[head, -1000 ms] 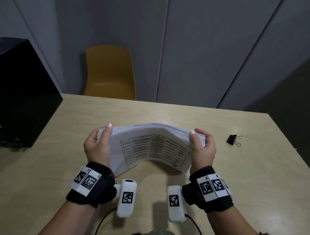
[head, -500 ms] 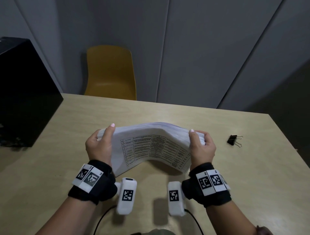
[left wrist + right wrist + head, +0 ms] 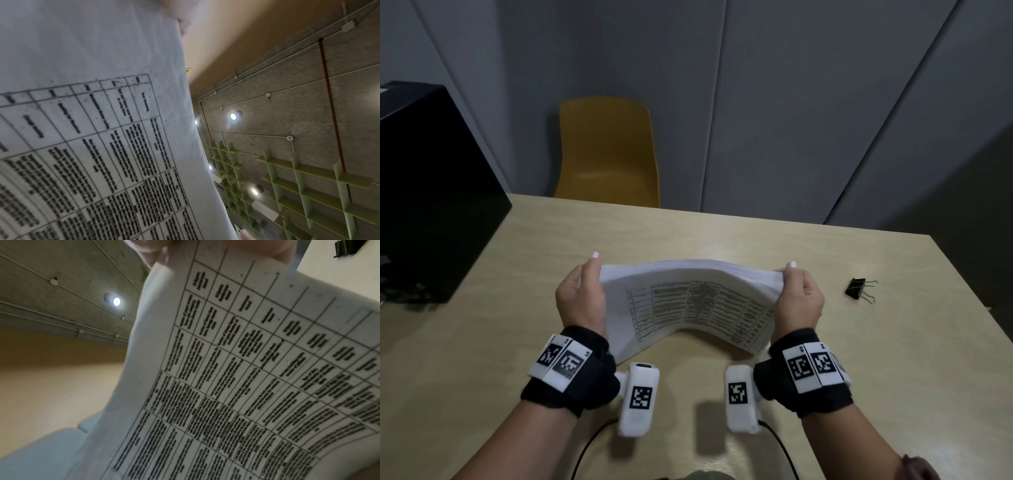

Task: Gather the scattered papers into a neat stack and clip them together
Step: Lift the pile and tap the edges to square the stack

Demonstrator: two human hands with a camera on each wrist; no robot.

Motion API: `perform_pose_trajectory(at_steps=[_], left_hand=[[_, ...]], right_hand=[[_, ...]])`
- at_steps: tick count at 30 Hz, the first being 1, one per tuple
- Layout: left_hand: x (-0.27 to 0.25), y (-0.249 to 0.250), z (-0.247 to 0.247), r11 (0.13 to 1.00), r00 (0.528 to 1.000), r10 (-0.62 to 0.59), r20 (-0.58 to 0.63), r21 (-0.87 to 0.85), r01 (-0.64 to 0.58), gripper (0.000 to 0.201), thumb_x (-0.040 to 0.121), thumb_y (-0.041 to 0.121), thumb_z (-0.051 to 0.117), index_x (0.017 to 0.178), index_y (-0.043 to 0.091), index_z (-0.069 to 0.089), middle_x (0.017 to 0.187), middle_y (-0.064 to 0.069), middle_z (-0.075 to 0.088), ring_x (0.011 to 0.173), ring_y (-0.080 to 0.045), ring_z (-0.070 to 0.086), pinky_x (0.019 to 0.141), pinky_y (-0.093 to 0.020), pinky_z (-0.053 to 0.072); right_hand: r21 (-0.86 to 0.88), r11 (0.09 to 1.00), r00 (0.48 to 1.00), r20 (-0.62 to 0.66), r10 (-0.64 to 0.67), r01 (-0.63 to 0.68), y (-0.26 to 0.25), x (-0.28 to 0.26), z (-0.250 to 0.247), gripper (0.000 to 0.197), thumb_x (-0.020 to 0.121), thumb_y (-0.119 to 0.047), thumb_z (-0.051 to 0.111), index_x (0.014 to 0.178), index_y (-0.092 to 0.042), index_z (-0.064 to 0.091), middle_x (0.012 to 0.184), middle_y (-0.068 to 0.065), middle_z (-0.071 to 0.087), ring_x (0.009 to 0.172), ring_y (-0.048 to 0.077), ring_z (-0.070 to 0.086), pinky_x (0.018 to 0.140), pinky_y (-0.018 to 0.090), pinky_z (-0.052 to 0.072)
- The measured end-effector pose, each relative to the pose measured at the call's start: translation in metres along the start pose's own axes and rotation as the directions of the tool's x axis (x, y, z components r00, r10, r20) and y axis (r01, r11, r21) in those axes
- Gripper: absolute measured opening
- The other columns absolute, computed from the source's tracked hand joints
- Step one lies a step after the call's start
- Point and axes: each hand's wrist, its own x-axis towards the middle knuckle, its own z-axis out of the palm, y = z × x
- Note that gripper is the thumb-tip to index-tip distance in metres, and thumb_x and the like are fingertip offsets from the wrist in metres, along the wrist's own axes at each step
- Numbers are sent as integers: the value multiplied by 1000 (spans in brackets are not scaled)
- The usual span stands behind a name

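A stack of white papers [image 3: 688, 301] with a printed table on the top sheet stands on its lower edge on the table, bowed upward in the middle. My left hand [image 3: 582, 294] grips its left side and my right hand [image 3: 796, 298] grips its right side, fingers curled round the edges. The printed sheet [image 3: 92, 129] fills the left wrist view, and the same papers [image 3: 246, 369] fill the right wrist view. A black binder clip [image 3: 858, 289] lies on the table to the right of my right hand, apart from it; the clip [image 3: 345, 247] also shows in the right wrist view's top corner.
The light wooden table [image 3: 517, 342] ends at the far side by a yellow chair [image 3: 607, 154]. A large black box [image 3: 424, 192] stands on the table's left. Grey wall panels rise behind. Cables run from the wrist cameras near the front edge.
Both hands have shifted up slightly on the stack's sides, and the stack has flattened a little; the clip has not moved.
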Motion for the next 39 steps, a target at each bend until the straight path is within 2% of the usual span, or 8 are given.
perform_pose_trajectory(at_steps=[3,16,21,24,27,30,34,39], left_hand=[[-3,1,3,999,1000,-10,6,-31,11,47,81,56,56,63,13,45,66,-9,52,65,-25,55,65,-33,44],[0,-6,2,999,999,32,33,28,-33,39,78,44,63,68,8,50,65,-11,46,62,-23,49,62,-32,38],[-2,-3,-4,995,991,97,90,1,-97,32,81,50,49,79,18,53,76,-3,53,75,-25,56,64,-32,45],[-8,-7,-15,972,954,233,187,-2,-237,54,76,25,52,128,32,39,93,-2,57,82,-19,59,67,-33,51],[-7,-14,-23,831,862,428,271,258,-493,83,81,1,53,137,55,22,124,-2,55,101,-29,59,83,-42,54],[-5,-20,-25,593,734,566,375,433,-679,71,83,-10,52,138,34,40,108,-1,46,86,-18,50,68,-13,42],[-5,-17,-28,539,722,560,407,483,-690,59,84,-10,52,135,21,48,101,-5,41,81,-13,44,65,-8,34],[-9,-17,-30,552,713,513,478,453,-700,56,88,-2,51,136,25,45,107,-11,45,79,-6,44,60,-7,34]], right_hand=[[-39,999,999,27,-30,31,1,-2,2,32,72,-52,59,59,-23,52,64,-2,54,63,18,52,61,29,45],[-69,995,997,37,-65,67,8,-3,3,29,72,-46,65,66,-19,55,64,-4,56,57,10,54,52,19,45],[10,995,988,118,-99,98,8,1,-1,35,65,-57,55,81,-27,56,79,-3,55,75,15,56,69,33,49],[43,961,898,347,-269,272,12,-4,-15,76,66,-44,65,133,-30,33,96,-5,53,78,-5,59,71,12,47],[-126,783,755,393,-524,609,24,-4,-27,92,75,-13,59,141,-45,4,106,1,52,92,1,55,81,5,40],[-272,521,586,435,-683,809,25,-5,-24,85,76,-5,46,143,-44,10,117,9,42,96,4,42,79,-2,36],[-408,491,638,458,-619,770,13,-12,-19,55,75,-14,40,125,-34,52,128,18,44,89,10,43,69,21,47],[-420,475,634,496,-593,773,13,-10,-20,57,74,-6,46,126,-25,56,128,19,43,93,-8,27,75,23,42]])
